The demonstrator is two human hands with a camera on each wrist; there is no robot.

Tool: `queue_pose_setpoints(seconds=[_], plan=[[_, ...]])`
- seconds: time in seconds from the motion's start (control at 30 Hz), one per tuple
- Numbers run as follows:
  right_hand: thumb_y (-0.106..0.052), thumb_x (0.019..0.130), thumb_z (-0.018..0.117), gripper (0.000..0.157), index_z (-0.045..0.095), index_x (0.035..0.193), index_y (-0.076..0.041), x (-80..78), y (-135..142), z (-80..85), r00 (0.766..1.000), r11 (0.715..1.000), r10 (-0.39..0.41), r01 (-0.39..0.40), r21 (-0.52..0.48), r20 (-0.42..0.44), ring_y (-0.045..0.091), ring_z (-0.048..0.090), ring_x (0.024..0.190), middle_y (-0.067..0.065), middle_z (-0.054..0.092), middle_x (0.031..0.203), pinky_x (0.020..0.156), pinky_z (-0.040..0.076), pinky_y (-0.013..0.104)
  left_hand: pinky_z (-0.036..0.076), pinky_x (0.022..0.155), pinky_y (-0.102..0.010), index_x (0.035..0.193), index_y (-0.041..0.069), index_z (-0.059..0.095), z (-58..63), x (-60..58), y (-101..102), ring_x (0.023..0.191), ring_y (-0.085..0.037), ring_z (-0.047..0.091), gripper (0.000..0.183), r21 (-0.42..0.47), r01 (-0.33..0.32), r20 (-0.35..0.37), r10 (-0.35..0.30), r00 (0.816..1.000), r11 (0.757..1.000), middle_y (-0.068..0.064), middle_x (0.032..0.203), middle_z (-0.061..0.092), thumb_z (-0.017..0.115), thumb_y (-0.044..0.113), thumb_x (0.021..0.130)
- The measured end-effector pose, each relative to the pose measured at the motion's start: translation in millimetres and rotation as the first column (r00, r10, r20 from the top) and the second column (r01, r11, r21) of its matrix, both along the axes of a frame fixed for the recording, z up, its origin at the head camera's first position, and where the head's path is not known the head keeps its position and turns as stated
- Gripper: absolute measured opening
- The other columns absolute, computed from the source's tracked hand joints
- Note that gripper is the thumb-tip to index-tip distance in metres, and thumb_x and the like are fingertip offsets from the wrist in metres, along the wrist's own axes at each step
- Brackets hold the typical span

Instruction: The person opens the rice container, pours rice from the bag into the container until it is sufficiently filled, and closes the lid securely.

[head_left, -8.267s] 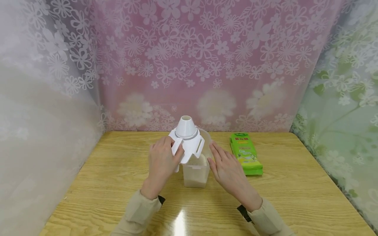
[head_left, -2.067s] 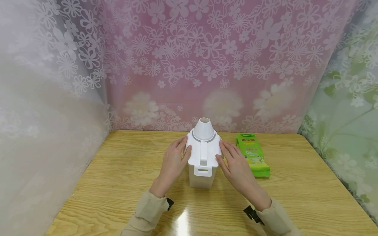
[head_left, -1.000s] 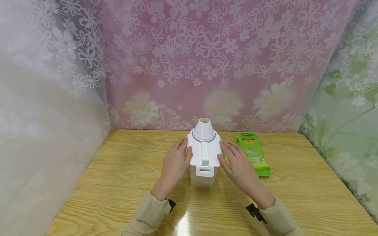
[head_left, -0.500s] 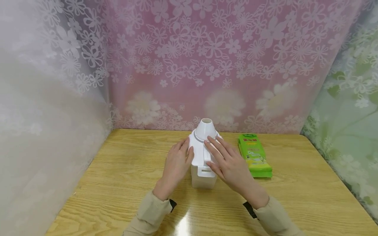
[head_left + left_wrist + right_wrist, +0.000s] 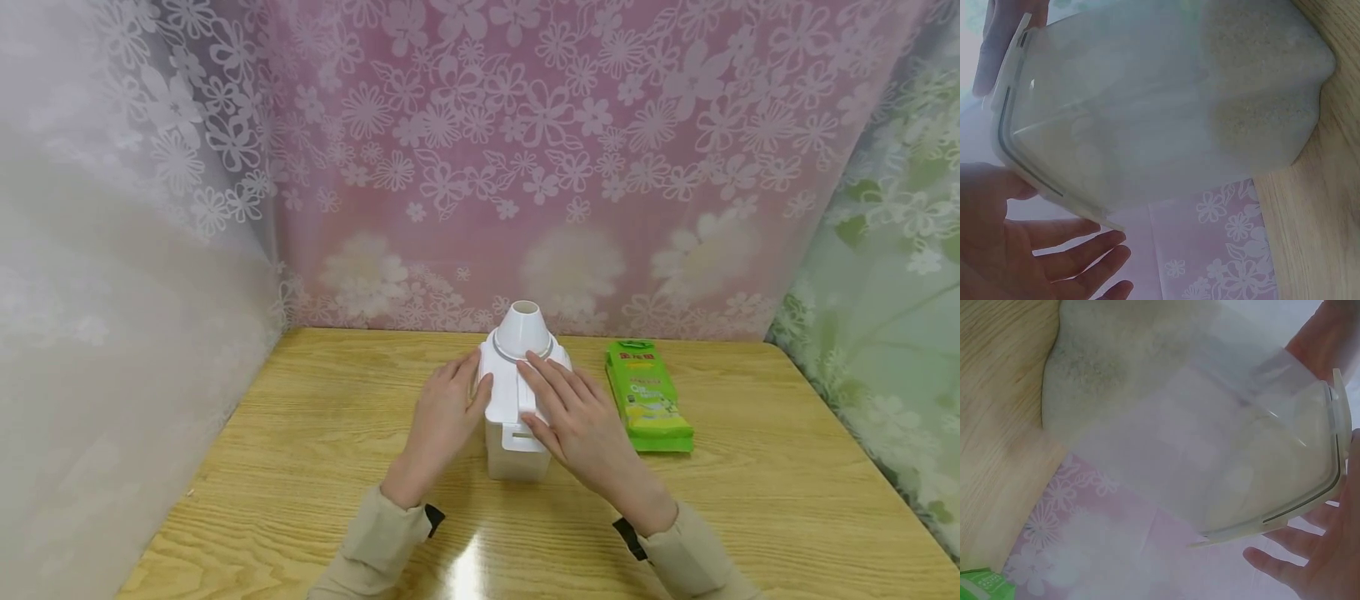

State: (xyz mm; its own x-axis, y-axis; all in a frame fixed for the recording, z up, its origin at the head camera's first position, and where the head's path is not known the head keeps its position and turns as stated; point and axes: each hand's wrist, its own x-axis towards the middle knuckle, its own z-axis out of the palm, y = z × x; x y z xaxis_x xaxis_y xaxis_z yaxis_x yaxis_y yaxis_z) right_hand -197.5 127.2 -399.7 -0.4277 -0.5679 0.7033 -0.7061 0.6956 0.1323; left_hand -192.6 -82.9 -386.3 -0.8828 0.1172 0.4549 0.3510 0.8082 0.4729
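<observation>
A translucent storage container (image 5: 517, 467) stands upright on the table, its white lid (image 5: 501, 390) covering the top. From the lid's far end rises a cone-shaped spout (image 5: 522, 331); at the near end is a slotted tab (image 5: 517, 437). My left hand (image 5: 441, 417) touches the lid's left edge with fingers extended. Across the lid's right part, my right hand (image 5: 588, 429) lies with fingers spread and nearly straight. In the left wrist view, pale rice-like grains (image 5: 1266, 119) fill the container's lower part, and thin flaps stick out from the lid's rim (image 5: 1054, 194).
Right of the container, a green packet (image 5: 649, 398) lies on the wooden table (image 5: 322, 450). A pink flowered curtain (image 5: 465, 167) hangs behind the table's back edge, with pale curtains at both sides.
Earlier my left hand held the lid tilted above the uncovered container; the lid now sits on it. In the last second my right hand has shifted from the lid's right edge onto its top.
</observation>
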Motion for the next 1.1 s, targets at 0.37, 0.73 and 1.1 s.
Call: queue_pose_setpoints(seconds=[0.37,0.73,1.1], plan=[[-0.05,0.11,0.025,0.064,0.048,0.15,-0.005,1.2,-1.0,-0.6,1.0,1.0,0.014,-0.014,-0.01,0.024,0.032,0.059,0.124,0.013,0.052,0.15,0.099,0.049,0.052,0.056,0.089,-0.05,0.133,0.002,0.064,6.9,1.7,-10.8,0.108,-0.036,0.067,0.043,0.026,0.022,-0.033,-0.021,0.999,0.999,-0.018,0.121,0.07,0.06,0.032,0.102],[-0.05,0.11,0.024,0.065,0.047,0.151,-0.006,2.3,-0.8,-1.4,0.999,1.0,0.014,-0.013,-0.016,0.046,0.033,0.058,0.125,0.013,0.051,0.151,0.1,0.049,0.053,0.055,0.06,-0.034,0.108,0.006,0.067,3.8,2.1,-10.5,0.078,-0.021,0.064,0.051,-0.116,-0.055,-0.058,0.049,0.997,0.992,-0.007,0.097,0.065,0.059,0.055,0.098],[-0.05,0.11,0.025,0.064,0.046,0.152,-0.006,3.9,-0.9,-1.2,0.998,1.0,0.006,-0.005,-0.011,0.062,0.033,0.057,0.127,0.013,0.049,0.153,0.103,0.047,0.053,0.041,0.049,-0.028,0.083,0.012,0.059,-0.5,2.7,-11.3,0.059,-0.015,0.051,0.046,-0.233,-0.065,-0.086,0.046,0.995,0.97,0.001,0.074,0.051,0.056,0.056,0.097]])
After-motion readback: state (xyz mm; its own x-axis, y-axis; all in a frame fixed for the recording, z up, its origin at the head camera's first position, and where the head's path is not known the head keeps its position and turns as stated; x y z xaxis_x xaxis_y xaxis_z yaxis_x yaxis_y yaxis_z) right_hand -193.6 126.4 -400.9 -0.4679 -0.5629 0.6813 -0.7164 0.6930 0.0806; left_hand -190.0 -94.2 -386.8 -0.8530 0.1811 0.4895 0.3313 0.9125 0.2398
